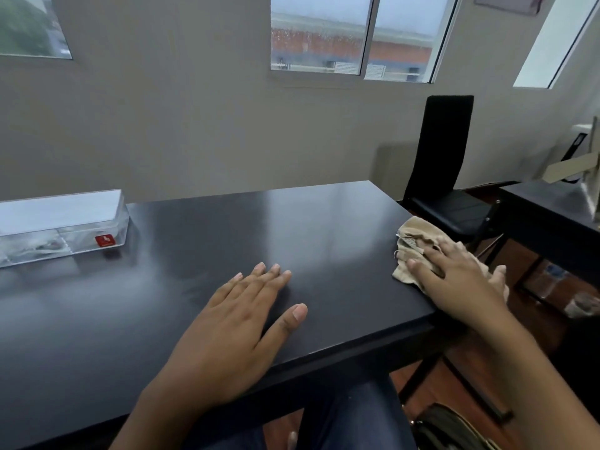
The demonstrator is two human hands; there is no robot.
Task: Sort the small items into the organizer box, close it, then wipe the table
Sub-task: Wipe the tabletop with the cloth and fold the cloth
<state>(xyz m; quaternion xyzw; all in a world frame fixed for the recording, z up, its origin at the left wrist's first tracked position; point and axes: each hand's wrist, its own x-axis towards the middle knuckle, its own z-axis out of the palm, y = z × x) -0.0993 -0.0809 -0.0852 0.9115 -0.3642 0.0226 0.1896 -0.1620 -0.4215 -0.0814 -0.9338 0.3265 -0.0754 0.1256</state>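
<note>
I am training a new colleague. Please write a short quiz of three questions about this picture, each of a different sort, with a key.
1. True or false: the organizer box has its lid closed.
2. Multiple choice: where is the beige cloth? A. in the middle of the table; B. at the table's right edge, under the right hand; C. on the black chair.
3. Fill in: the left hand lies ____ on the table, holding nothing.

Key:
1. True.
2. B.
3. Flat, palm down.
</note>
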